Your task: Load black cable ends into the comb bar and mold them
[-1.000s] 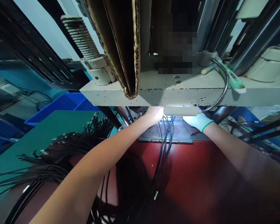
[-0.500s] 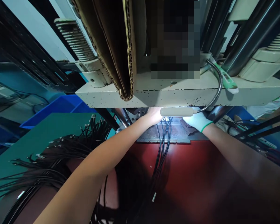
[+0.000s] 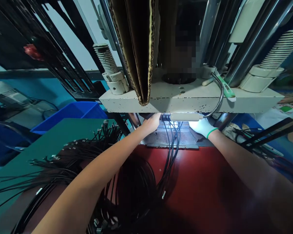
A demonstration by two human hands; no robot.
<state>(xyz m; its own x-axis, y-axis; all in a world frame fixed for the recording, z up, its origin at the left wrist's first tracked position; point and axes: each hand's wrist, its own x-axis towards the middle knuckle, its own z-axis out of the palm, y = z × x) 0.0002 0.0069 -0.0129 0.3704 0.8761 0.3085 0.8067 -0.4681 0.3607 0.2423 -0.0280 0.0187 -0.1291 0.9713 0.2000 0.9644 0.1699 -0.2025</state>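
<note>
My bare left hand [image 3: 151, 123] reaches in under the pale machine beam [image 3: 161, 104], left of a lit metal plate [image 3: 158, 138]. Its fingertips are hidden by the beam. On the right, my right hand [image 3: 200, 126] wears a white glove with a green cuff; the lamp and beam cover its fingers. Several thin black cables [image 3: 172, 152] run from the lit spot between my hands down over the red surface [image 3: 197, 182]. A white tube lamp [image 3: 185, 117] on a bendy metal neck hangs in front of that spot.
A large heap of black cables with metal ends [image 3: 70, 152] lies at left on a green surface [image 3: 51, 130]. Behind it stands a blue bin [image 3: 75, 112]. Folded cardboard [image 3: 150, 48] and a green-and-white tool [image 3: 228, 89] rest on the beam. Thick steel columns rise at right.
My left hand has shifted a little left, away from the cables, uncovering more of the lit spot. My right hand stays by the lamp. The head view has turned slightly left.
</note>
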